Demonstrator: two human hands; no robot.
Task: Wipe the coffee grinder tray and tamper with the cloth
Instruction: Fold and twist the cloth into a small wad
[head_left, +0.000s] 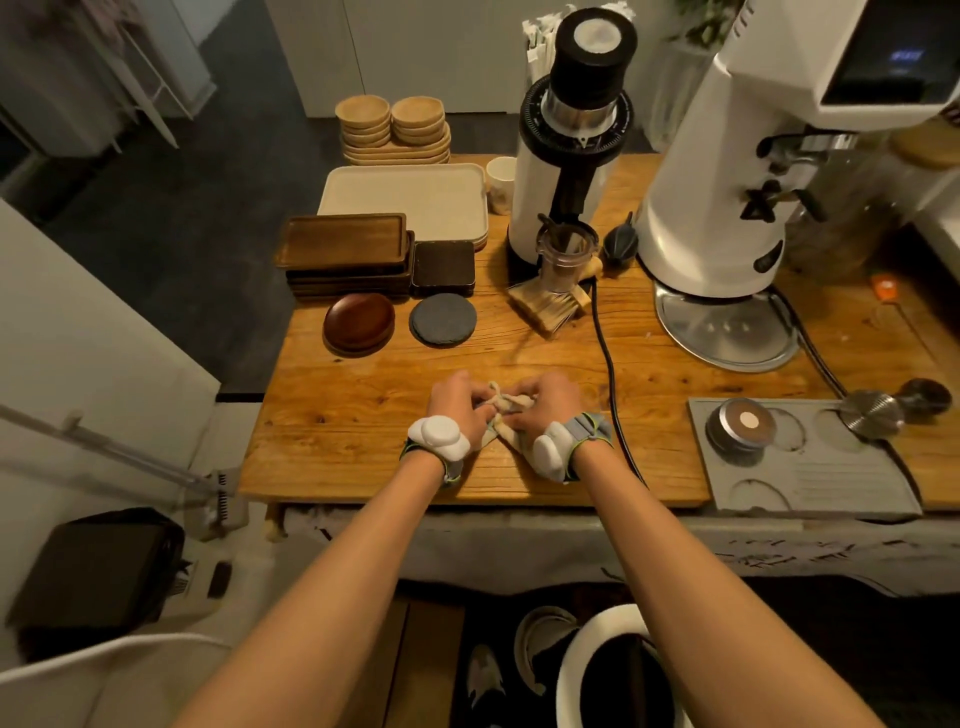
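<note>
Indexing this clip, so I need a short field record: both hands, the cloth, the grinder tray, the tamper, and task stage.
left hand: grips the cloth
right hand: grips the same cloth
cloth: bunched between both hands over the wooden table
grinder tray: round steel, under the white grinder, untouched
tamper: on its side, at the far right corner of the grey mat
stage: wiping not yet begun

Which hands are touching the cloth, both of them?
Touching, both. The head view shows the left hand and the right hand with their fingers curled round the bunched cloth above the wooden table.
</note>
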